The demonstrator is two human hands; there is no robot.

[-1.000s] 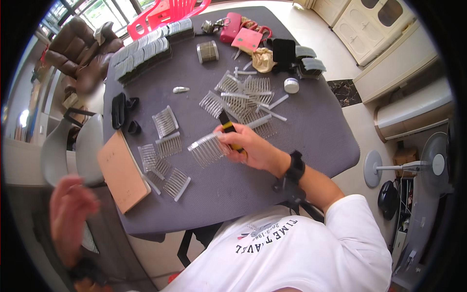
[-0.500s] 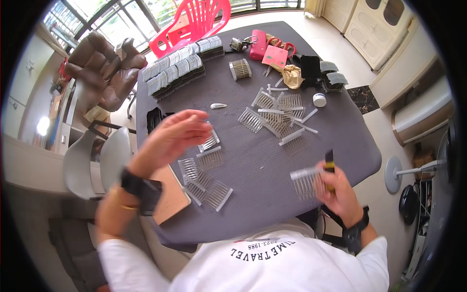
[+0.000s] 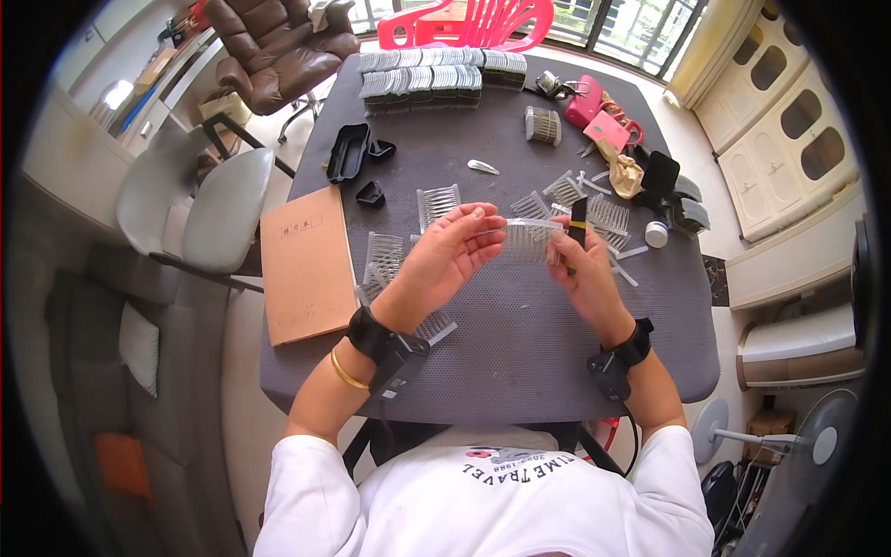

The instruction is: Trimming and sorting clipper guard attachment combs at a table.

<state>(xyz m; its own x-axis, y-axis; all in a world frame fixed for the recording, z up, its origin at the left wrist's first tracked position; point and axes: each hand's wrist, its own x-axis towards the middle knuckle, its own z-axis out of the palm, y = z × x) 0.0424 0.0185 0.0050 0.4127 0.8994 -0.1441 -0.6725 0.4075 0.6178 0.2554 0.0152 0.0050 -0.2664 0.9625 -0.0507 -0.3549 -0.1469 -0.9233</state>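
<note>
Left hand reached the comb — long axis crosswise, teeth bodyward — right grip clasping it, left's unclear.

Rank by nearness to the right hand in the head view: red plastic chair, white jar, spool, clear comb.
1. Clear comb, in the right hand.
2. White jar, to the right.
3. Spool, farther up.
4. Red plastic chair, farthest back.

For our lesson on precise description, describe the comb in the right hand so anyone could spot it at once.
Find the grey-covered table, then the left hand and right hand over it. Between them is a clear comb, its right end in the right hand beside a black-and-yellow tool. Unlike similar combs lying on the table, this one is held.
</note>
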